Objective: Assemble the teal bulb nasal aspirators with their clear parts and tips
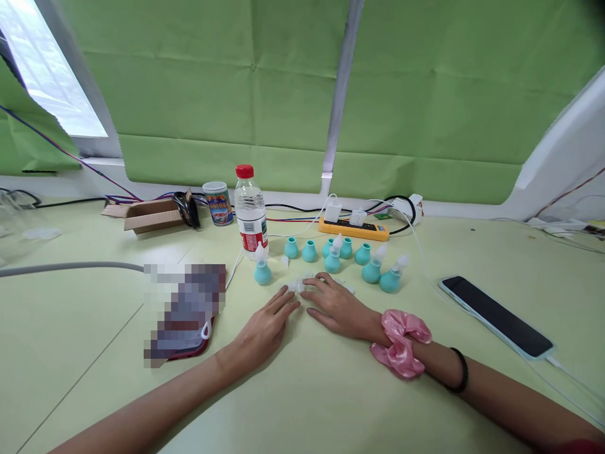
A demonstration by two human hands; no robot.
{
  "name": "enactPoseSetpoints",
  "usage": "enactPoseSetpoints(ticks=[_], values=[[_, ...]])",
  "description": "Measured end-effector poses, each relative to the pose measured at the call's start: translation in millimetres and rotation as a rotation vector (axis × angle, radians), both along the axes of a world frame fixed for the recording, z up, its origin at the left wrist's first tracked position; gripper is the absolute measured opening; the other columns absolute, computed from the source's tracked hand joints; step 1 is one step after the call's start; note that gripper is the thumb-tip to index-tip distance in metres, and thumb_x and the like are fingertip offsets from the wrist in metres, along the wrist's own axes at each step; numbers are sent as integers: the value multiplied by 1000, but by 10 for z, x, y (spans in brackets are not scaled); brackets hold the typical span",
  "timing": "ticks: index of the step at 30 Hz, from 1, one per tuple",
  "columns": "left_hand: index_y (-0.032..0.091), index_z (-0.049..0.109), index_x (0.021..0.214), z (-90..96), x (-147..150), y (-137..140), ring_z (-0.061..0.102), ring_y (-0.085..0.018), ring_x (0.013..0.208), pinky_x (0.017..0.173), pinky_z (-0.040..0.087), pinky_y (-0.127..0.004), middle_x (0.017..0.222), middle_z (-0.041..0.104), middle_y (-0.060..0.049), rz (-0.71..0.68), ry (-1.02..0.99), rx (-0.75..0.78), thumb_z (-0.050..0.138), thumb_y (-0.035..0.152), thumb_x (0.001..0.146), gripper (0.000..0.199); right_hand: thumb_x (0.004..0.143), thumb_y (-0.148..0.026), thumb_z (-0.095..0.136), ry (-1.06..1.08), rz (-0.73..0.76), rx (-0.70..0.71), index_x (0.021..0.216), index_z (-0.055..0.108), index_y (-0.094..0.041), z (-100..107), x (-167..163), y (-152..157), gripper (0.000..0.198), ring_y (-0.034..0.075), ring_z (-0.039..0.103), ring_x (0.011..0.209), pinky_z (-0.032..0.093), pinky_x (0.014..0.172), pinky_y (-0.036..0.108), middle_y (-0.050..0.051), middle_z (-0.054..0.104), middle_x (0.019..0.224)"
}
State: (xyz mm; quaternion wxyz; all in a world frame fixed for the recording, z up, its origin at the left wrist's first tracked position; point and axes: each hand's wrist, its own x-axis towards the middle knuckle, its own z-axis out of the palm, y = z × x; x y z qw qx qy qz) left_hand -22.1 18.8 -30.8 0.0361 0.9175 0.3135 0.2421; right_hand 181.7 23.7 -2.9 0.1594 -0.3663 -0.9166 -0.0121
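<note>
Closely, two hands meet over small clear pieces

Side by side at the middle of a pale desk (331, 397), the left hand (261, 329) and right hand (338, 305) reach in palm down from the near edge. Between their fingertips lies a small cluster of clear pieces (299, 285). The right hand's fingers are spread apart, with the tips at the cluster. The left hand's fingers stretch toward its near left side; whether they pinch a piece, I cannot tell. The right wrist wears a pink scrunchie (401, 343), and farther up that arm is a dark bracelet (461, 370).

Just beyond the hands stand nine teal bulbs (371, 272). Five, in the far row, show open necks. Four nearer ones carry translucent tips (261, 253): one on the left, one in the middle and two on the right.

Behind the left bulb stands a red-capped bottle (251, 217), with a can (218, 205) and an open box (155, 216) farther left. A yellow power strip (353, 229) lies at the far side, behind the bulbs. To the right, a phone (496, 315) lies face up with a cable attached. Green blinds (293, 94) hang along the far side.
</note>
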Motion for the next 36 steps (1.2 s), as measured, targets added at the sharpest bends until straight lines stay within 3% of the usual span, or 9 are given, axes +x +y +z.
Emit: enactPoseSetpoints(ticks=[4,9,14,18,21,24,26,29,36], values=[[14,50,105,16,9,35,44,-22,105,85,45,-37,108,55,-8,43,-31,17,36,8,82,28,80,-15,43,182,40,-16,104,51,-16,-98,33,-7,26,20,47,97,44,80,34,11,50,102],[16,50,107,135,66,-11,45,-23,91,76,44,-39,102,55,-9,79,110,8,38,12,83,27,78,-16,47,335,-23,-6,102,52,-17,-195,51,4,24,18,51,87,45,76,32,8,53,91],[18,55,96,122,74,-12,42,-23,94,74,40,-37,99,59,-5,58,95,11,40,14,84,21,78,-21,49,187,-98,18,109,50,-17,-174,41,6,31,24,45,101,39,83,41,12,50,109],[16,58,85,59,53,13,44,-21,90,73,37,-34,84,64,-4,37,0,46,41,13,83,17,80,-16,44,206,-50,-15,98,54,-16,-182,26,-8,21,19,49,93,40,79,33,10,54,100],[15,59,85,52,51,21,45,-19,83,70,37,-31,77,63,-4,29,-44,47,43,11,82,17,76,-24,52,269,-69,-35,88,55,-15,-177,16,-25,15,18,51,84,39,75,31,7,57,87],[15,59,88,65,59,19,45,-19,80,67,37,-30,76,62,-4,21,-47,52,44,10,81,17,69,-35,60,262,-131,-42,99,52,-14,-141,-3,-42,37,18,51,78,37,73,33,5,57,79],[16,59,89,71,62,15,45,-19,80,67,37,-31,79,61,-5,22,-30,71,43,10,81,19,71,-37,57,186,-140,-38,111,47,-16,-108,-22,-48,47,19,50,80,36,73,34,6,56,82],[18,59,91,66,57,11,46,-19,81,69,37,-33,84,59,-7,48,-26,110,40,6,81,24,80,-35,47,56,-103,-33,110,50,-20,-81,-47,-52,33,20,50,82,35,72,33,7,55,84],[16,57,92,96,33,-6,53,-12,75,65,43,-23,83,57,-5,-11,-367,-23,44,8,79,20,75,-21,50,247,-140,30,98,49,-16,-134,-33,-44,24,20,51,81,36,74,35,7,57,83]])
